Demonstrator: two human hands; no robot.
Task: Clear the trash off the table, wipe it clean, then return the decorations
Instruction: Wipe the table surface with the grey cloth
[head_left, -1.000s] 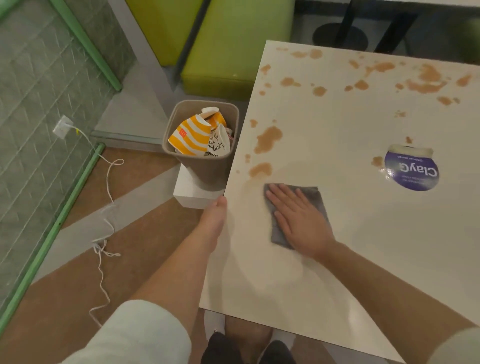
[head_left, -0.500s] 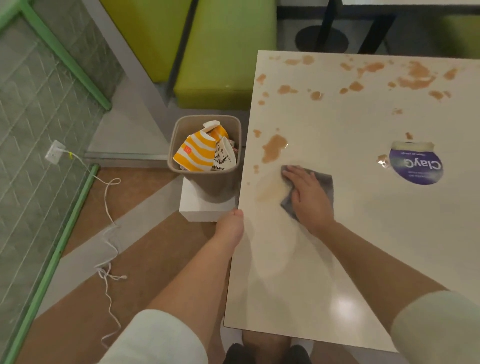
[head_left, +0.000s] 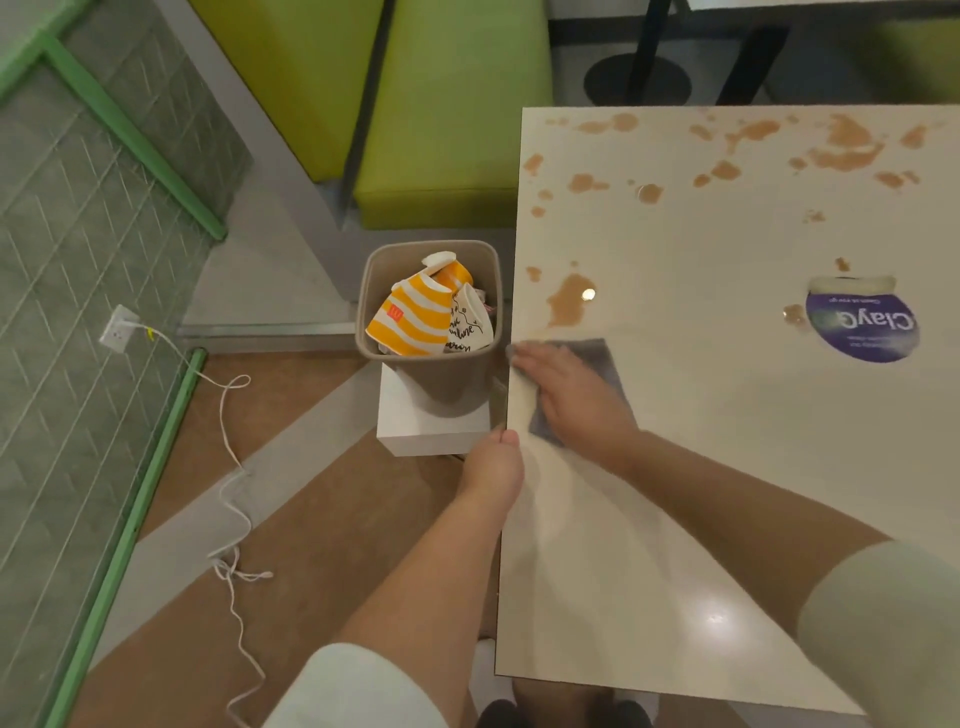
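Under my flat, released right hand (head_left: 574, 397) lies the grey square cloth (head_left: 597, 364); my left hand (head_left: 493, 467) grips the white table's (head_left: 675, 519) edge beside it.

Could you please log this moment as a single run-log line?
phase: wiping | right hand: flat on grey cloth at table edge | left hand: holds table edge | brown stains: remain

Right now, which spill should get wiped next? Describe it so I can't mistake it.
Start at the white table's left edge beside the trash bin. Just beyond the grey cloth under the right hand lies a brown puddle, larger than nearby specks, with a bright glint.
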